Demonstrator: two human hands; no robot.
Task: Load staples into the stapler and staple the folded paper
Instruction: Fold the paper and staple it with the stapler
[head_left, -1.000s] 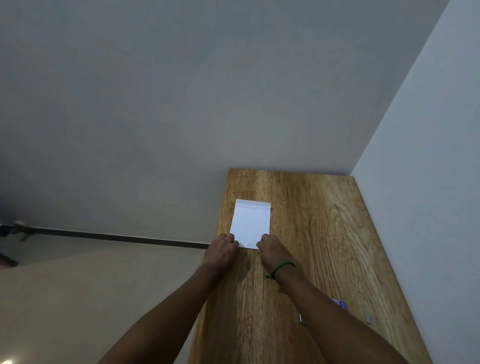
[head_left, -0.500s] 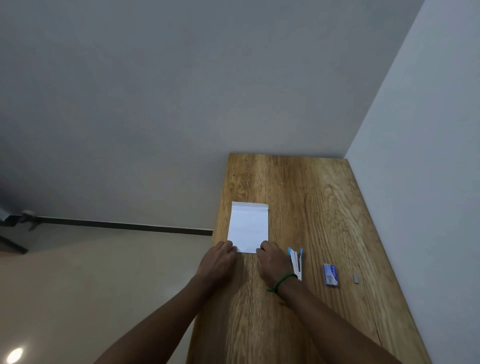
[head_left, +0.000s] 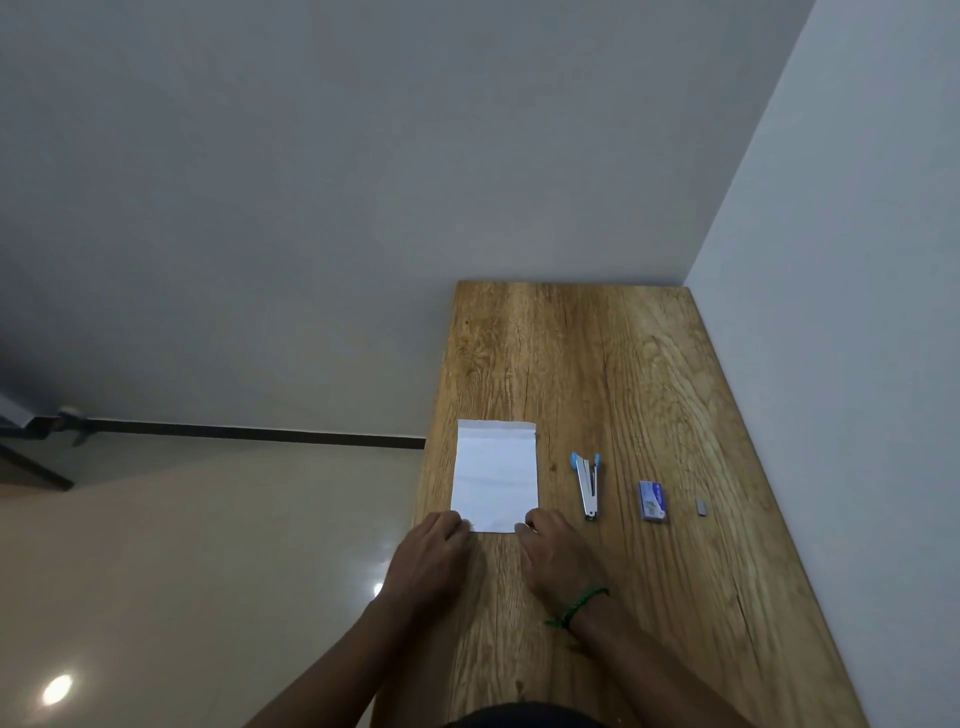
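Observation:
A folded white paper (head_left: 495, 475) lies flat near the left edge of the wooden table (head_left: 597, 364). My left hand (head_left: 431, 561) rests its fingertips on the paper's near left corner, and my right hand (head_left: 558, 558), with a green wristband, presses the near right corner. Neither hand lifts the sheet. To the right of the paper lies a silver stapler with blue ends (head_left: 588, 486), opened in a narrow V. Further right sit a small blue staple box (head_left: 652, 500) and a short grey strip of staples (head_left: 702, 506).
A white wall runs along the table's right side and another behind its far edge. Left of the table the floor drops away, with a dark skirting line and a door fitting at far left.
The view has tilted down, so the stapler, staple box and staple strip have come fully into sight. Both hands stay on the paper's near corners.

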